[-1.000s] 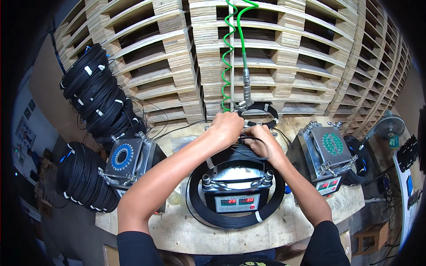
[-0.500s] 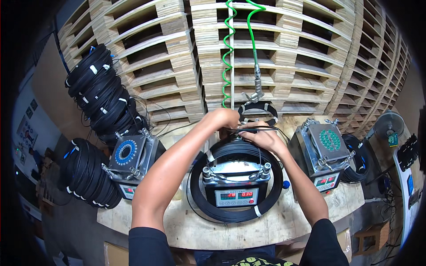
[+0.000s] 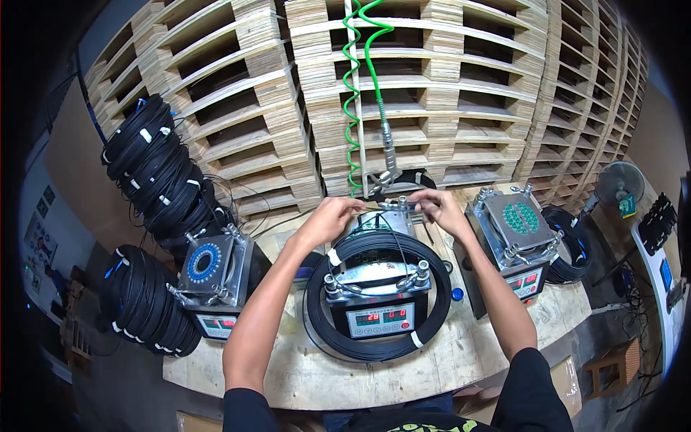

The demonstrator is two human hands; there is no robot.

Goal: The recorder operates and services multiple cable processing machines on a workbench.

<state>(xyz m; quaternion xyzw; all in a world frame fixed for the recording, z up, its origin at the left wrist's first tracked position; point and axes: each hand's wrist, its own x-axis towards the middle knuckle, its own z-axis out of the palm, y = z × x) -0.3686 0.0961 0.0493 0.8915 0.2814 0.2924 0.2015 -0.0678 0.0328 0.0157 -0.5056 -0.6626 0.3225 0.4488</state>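
In the middle a coil of black cable (image 3: 435, 327) hangs around a tabletop machine (image 3: 381, 317) with a red digital display and metal clamp posts. Thin strands rise from the coil's far side towards my hands. At the machine's far left corner, my left hand (image 3: 332, 219) is closed, thumb and fingertips pressed together; what they pinch is too small to make out. Opposite it, beside a metal wing clamp (image 3: 407, 204), my right hand (image 3: 442, 213) pinches a dark cable end between thumb and forefinger. A metal plate (image 3: 389, 222) lies between the hands.
Similar machines stand left (image 3: 216, 270) with a blue ring fixture and right (image 3: 515, 234) with green fixtures. Stacks of black cable coils (image 3: 155, 162) crowd the left. An air gun (image 3: 389, 155) hangs from a green hose before wooden pallets (image 3: 446, 72). A fan (image 3: 620, 186) stands right.
My hands have moved apart, the left one leftward, uncovering the metal plate and clamp. The cable strands held across between them have dropped lower. The view has shifted slightly.
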